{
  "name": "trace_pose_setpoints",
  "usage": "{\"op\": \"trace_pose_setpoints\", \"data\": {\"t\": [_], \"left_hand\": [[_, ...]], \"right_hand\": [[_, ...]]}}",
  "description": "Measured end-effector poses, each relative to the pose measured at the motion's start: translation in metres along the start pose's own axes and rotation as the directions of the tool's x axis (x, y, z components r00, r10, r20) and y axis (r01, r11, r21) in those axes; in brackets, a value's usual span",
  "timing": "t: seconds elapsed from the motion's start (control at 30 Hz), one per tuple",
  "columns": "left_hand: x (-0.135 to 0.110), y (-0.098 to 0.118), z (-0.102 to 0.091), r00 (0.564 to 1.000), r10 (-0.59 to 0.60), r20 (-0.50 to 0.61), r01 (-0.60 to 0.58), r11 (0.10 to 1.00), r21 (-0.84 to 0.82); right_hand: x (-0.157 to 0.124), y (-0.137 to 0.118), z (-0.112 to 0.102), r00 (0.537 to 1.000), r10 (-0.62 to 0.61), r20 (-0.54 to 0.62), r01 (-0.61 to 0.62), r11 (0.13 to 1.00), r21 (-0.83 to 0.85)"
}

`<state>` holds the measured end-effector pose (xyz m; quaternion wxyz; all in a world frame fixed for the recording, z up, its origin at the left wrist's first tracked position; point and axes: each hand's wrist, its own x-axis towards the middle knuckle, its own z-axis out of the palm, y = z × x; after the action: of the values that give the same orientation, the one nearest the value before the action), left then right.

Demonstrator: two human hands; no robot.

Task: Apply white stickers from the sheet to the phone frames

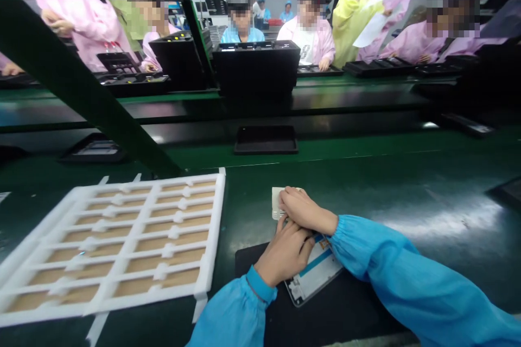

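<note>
An opened phone body [317, 277] lies tilted on a black mat [280, 317], showing a silvery inner side with blue strips. My left hand [284, 254] is over its upper end, fingers bent and thumb along the right side, gripping it. Just beyond, my right hand [306, 210] has its fingers curled down on a small whitish sheet [276, 204] that shows faint marks at its edge. The two hands touch and partly overlap. They hide the top of the phone body, and the right fingertips are out of sight.
On the left, a white foam tray [154, 217] with several brown-bottomed slots is taped to the green bench. A black tray [266, 140] sits ahead, and a green post [93, 92] slants across the left. Several people work beyond, behind black bins [256, 68].
</note>
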<state>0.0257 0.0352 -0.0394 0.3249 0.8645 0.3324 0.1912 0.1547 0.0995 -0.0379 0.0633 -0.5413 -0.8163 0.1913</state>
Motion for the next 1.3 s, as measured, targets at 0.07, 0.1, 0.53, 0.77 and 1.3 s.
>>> {"op": "trace_pose_setpoints", "data": {"t": [0.07, 0.1, 0.53, 0.77, 1.3], "left_hand": [[0.000, 0.000, -0.001, 1.000, -0.003, 0.005, 0.003, 1.000, -0.018], [0.000, 0.000, -0.001, 1.000, -0.004, 0.005, 0.005, 1.000, -0.024], [0.003, 0.003, -0.003, 0.997, -0.047, 0.055, 0.045, 0.999, 0.028], [0.001, 0.009, -0.008, 0.999, -0.014, 0.052, 0.010, 0.997, 0.077], [-0.028, 0.046, -0.019, 0.929, 0.317, -0.191, -0.239, 0.908, 0.344]], "right_hand": [[0.000, 0.002, 0.004, 1.000, 0.015, -0.009, -0.014, 1.000, 0.017], [0.000, 0.003, 0.006, 1.000, 0.020, -0.014, -0.020, 0.999, 0.034], [0.001, 0.020, -0.017, 0.990, 0.108, -0.095, -0.011, 0.714, 0.700], [-0.064, 0.020, -0.047, 0.951, 0.206, -0.230, 0.085, 0.542, 0.836], [-0.177, -0.003, -0.041, 0.950, 0.202, -0.240, -0.038, 0.833, 0.552]]}}
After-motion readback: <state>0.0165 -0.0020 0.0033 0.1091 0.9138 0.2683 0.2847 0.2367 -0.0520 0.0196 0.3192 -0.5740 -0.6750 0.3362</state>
